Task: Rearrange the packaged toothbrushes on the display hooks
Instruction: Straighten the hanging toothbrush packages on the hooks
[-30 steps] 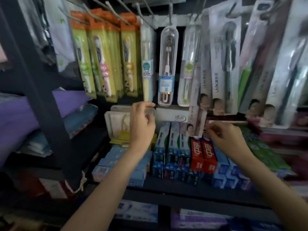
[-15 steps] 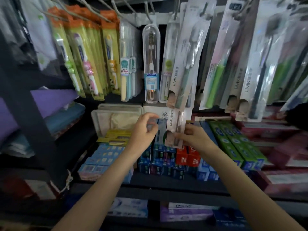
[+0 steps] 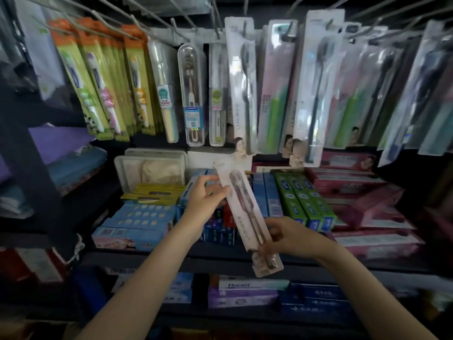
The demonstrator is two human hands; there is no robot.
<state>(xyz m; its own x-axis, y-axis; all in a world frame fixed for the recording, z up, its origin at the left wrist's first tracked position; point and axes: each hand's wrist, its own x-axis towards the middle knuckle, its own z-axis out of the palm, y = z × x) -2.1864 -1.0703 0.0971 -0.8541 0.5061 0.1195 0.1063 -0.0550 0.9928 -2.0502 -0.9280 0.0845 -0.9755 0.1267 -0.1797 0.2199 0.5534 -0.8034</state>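
A white toothbrush pack (image 3: 245, 214) is off the hooks (image 3: 179, 33), held slantwise in front of the toothpaste shelf (image 3: 245, 256). The left hand (image 3: 204, 204) pinches its upper part; the right hand (image 3: 286, 238) has fingers curled around its lower end. More packs (image 3: 241, 82) hang above.

Dark shelf (image 3: 245, 256) carries stacked toothpaste boxes (image 3: 304, 204), possibly soap.

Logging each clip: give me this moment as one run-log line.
phase: package off hook, in hand | left hand: holds upper part of white toothbrush package | right hand: grips its lower end | package: tilted, above toothpaste boxes
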